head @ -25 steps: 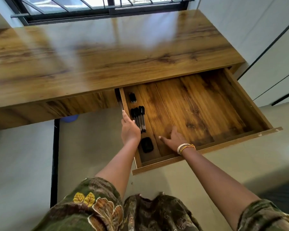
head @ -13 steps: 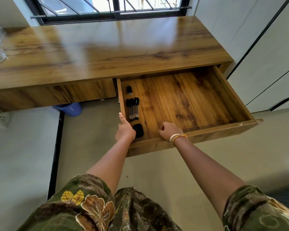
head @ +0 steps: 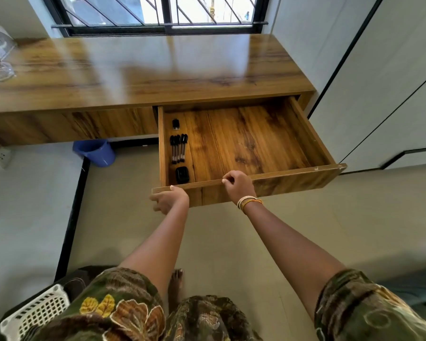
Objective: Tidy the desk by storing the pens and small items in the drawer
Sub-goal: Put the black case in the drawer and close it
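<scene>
Both hands meet the drawer (head: 268,179) front: my left hand (head: 169,199) at its left corner, thumb on the top edge, fingers loosely curled below; my right hand (head: 236,184) curled over that edge. Just beyond the left hand lie a case (head: 182,174), then pens (head: 178,148).

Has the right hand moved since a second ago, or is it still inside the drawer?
Yes. The right hand has come back out of the drawer, off its floor and toward the person, and now grips the front panel's top edge.
</scene>
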Demonstrator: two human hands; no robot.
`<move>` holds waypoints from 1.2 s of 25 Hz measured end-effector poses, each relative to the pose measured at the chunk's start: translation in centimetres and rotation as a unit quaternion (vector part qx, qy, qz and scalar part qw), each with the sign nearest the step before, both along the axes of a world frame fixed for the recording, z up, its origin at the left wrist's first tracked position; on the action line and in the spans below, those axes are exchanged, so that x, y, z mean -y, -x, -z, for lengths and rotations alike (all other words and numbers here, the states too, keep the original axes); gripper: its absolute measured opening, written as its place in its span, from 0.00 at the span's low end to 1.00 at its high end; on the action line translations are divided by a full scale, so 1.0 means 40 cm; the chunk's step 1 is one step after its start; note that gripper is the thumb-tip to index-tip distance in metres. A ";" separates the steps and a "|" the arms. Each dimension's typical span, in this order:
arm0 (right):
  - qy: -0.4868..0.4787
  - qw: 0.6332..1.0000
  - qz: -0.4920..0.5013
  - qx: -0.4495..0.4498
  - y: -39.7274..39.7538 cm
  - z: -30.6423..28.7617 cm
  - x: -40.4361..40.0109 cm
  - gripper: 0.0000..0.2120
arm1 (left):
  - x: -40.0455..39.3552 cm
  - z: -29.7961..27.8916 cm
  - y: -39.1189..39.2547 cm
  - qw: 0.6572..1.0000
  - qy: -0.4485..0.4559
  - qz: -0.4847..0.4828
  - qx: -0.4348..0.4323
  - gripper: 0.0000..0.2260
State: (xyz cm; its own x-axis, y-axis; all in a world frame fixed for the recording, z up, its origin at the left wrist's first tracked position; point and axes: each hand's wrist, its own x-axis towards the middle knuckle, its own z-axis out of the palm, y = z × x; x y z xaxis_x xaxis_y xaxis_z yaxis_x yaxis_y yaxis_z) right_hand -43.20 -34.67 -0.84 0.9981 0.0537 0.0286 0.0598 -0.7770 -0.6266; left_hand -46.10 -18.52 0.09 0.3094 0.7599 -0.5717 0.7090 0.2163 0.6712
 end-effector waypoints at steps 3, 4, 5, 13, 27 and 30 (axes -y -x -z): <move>-0.131 0.966 0.221 -0.018 -0.008 -0.015 0.002 0.09 | 0.060 -0.039 -0.032 0.934 0.313 -0.127 0.118 0.26; -0.203 0.919 0.330 -0.076 -0.024 -0.018 0.010 0.15 | 0.075 -0.054 -0.035 0.914 0.365 -0.124 0.130 0.24; -0.294 0.846 0.419 -0.152 -0.043 -0.018 0.022 0.22 | 0.086 -0.063 -0.040 0.901 0.394 -0.121 0.133 0.23; -0.457 0.711 0.410 -0.345 -0.179 -0.029 0.066 0.20 | 0.082 -0.066 -0.134 0.877 0.440 -0.166 0.095 0.24; -0.461 0.745 0.382 -0.295 -0.605 0.017 -0.036 0.19 | -0.030 -0.029 -0.585 0.873 0.448 -0.142 0.134 0.24; -0.472 0.744 0.371 -0.294 -0.704 0.011 -0.052 0.20 | -0.062 -0.029 -0.679 0.882 0.446 -0.055 0.146 0.26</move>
State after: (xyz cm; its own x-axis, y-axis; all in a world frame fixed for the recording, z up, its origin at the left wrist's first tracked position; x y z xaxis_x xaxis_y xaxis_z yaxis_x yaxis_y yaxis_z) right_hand -15.04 -32.61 -1.28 0.5983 -0.2846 -0.7490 -0.6664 0.3422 -0.6624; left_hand -18.95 -16.06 1.26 0.4943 0.0837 -0.8652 0.4766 0.8063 0.3503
